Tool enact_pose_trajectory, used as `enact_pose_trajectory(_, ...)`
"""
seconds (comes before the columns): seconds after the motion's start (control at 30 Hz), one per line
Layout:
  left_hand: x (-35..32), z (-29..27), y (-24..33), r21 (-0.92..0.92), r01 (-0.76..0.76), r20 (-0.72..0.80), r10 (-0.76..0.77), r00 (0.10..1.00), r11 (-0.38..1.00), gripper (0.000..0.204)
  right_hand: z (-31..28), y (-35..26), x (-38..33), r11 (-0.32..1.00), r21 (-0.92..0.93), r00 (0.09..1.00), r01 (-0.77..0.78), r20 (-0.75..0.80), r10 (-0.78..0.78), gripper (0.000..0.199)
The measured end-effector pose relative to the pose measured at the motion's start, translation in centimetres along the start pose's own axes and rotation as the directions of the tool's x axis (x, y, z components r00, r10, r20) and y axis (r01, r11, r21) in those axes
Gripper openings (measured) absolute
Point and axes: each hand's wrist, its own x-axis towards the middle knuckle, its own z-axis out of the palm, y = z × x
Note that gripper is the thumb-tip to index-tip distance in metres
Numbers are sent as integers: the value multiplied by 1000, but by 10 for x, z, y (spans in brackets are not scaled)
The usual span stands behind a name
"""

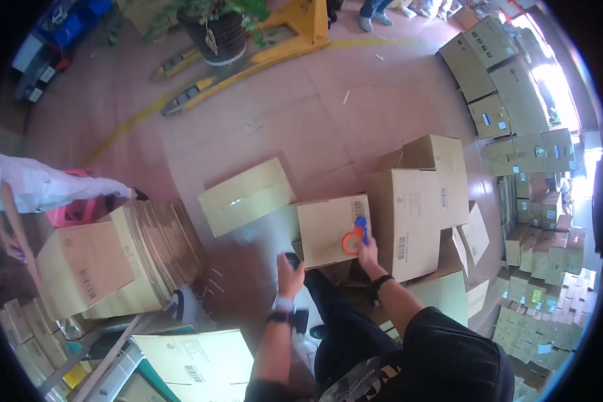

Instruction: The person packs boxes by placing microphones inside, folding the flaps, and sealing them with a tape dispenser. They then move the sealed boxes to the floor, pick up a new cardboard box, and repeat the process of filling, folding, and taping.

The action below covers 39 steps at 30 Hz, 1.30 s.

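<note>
in the head view, i am seeing the right hand (366, 253) gripping a tape dispenser (360, 226), its fingers closing around the near end and leaving little room inside the grip. the left hand (289, 278) is holding nothing that i am making out for certain: its fingers are standing extended with the thumb apart, near the left edge of a brown carton (327, 231). a dark shape is showing by those fingertips, and i am not able to tell whether they are touching it. the dispenser is sitting over the right part of the carton's upper face; whether it is touching the cardboard, i cannot tell. its blue end is pointing away from the wearer and slightly right, its orange tape roll (350, 243) is facing down and left, and its long axis is running steeply up the picture with a small rightward lean. the carton is lying between the two hands, its printed label corner pointing away and right. a larger carton (409, 224) is standing just beside it on the right, and a low closed box (248, 196) is resting on the floor beyond its left side. farther left, a co-worker's white sleeve (60, 184) is pointing toward a stack of flattened cartons (157, 248).
</note>
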Motion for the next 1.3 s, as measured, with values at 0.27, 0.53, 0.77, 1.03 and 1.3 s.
enact_pose_trajectory(0.27,-304,-207,45,-700,82,62,-54,997,709,16,-32,-6,-167,994,-8,679,109,730,-68,35)
enact_pose_trajectory(0.53,-635,-126,-69,-200,450,-273,-490,828,870,40,-44,-45,-343,954,-236,222,186,956,193,31)
enact_pose_trajectory(0.77,-822,13,-78,-415,677,-362,-793,489,607,41,-13,-72,-456,891,-291,-136,347,925,355,33)
enact_pose_trajectory(1.03,-834,107,4,-974,143,-206,-954,-217,178,27,63,-118,-556,631,10,-317,776,871,376,30)
enact_pose_trajectory(1.3,-893,121,-48,-898,284,-433,-789,-437,336,22,88,-70,-654,440,106,-305,892,858,412,34)
